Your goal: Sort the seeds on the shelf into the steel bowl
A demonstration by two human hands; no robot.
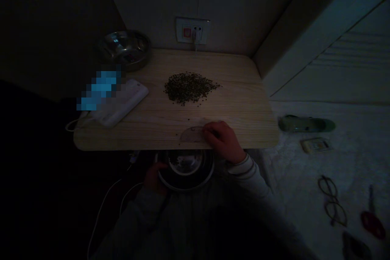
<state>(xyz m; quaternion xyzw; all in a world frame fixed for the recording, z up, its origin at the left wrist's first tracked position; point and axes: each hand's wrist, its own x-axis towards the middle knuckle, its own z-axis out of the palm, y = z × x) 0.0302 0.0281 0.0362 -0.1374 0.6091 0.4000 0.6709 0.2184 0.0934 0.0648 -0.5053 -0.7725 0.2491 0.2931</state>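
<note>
A loose pile of small dark beans or seeds lies on the pale wooden tabletop, with a few stray ones nearer the front edge. My right hand rests low over the front of the table, its fingers pinched on the edge of a clear protractor-like half-round piece that lies against the wood. Below the front edge, my left hand grips the left rim of a metal bowl. Some dark specks show inside this bowl. Its far side is hidden under the tabletop.
A second metal bowl stands at the back left. Before it are a white device and a blurred bright screen. A wall socket holds a plug. On the white bedding lie a green case, glasses and red-handled scissors.
</note>
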